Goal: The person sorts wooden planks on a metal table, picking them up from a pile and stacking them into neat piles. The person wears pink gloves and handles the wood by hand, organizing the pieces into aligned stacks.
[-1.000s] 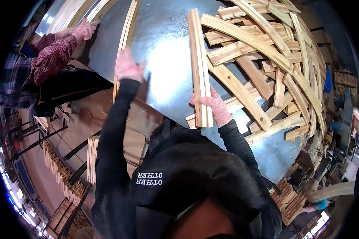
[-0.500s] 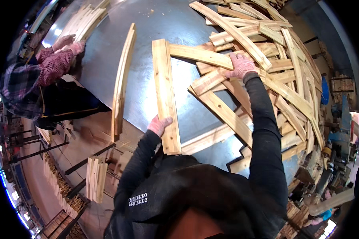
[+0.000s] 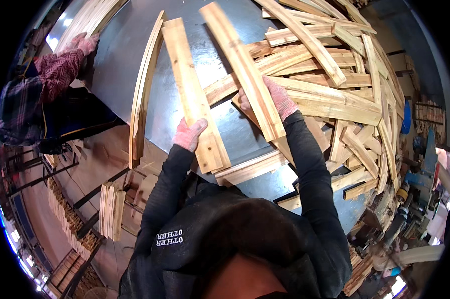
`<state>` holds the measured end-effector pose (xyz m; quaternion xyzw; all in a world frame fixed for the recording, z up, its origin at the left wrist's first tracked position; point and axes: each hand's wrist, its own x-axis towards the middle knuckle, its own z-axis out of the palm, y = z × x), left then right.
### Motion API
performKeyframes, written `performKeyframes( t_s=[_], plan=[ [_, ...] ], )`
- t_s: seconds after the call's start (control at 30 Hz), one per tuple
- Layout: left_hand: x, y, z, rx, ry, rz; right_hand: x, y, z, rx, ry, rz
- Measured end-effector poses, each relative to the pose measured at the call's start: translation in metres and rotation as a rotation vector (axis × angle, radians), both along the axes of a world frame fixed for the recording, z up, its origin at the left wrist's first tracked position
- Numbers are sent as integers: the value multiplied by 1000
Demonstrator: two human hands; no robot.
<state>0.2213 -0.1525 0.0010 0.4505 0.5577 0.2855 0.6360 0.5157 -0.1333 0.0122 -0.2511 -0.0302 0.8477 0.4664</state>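
Observation:
My left hand [image 3: 189, 134] wears a pink work glove and is closed round the near part of a pale wooden plank [image 3: 191, 89], its thumb on top. A second wood edge shows beneath that plank's near end. In my right hand [image 3: 278, 98], gloved alike, is another plank [image 3: 245, 70], tilted with its far end to the left; fingers show on one side, the palm on the other. Between the two planks lies the shiny metal table top [image 3: 225, 112]. Under and beside the right-hand plank, other boards stick out from a loose heap [image 3: 329, 102].
A long plank stack [image 3: 146, 84] stands along the table's left edge. Beyond it a co-worker's gloved hands [image 3: 85, 44] rest at a row of boards [image 3: 88, 22]. Stacked wood [image 3: 111, 212] stands lower left; machinery [image 3: 419, 182] is at far right.
My right hand has drawn a plank off the heap and lifted it toward the left-hand one. The plank in my left hand has tilted, its far end swinging left.

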Motion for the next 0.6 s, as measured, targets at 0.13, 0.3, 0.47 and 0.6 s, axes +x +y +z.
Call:
performKeyframes(
  t_s=[0.13, 0.3, 0.47, 0.6],
  plan=[
    [11, 0, -32, -156, -215, 75, -54, 3, 9, 297, -1159, 224],
    [25, -4, -32, -317, -414, 121, -99, -4, 31, 786, -1794, 857],
    [20, 2, -18, -264, -175, 17, 87, 91, 9, 348, -2876, -272],
    [14, 2, -12, -117, 25, -119, 178, 80, 13, -135, -2631, 278]
  ],
)
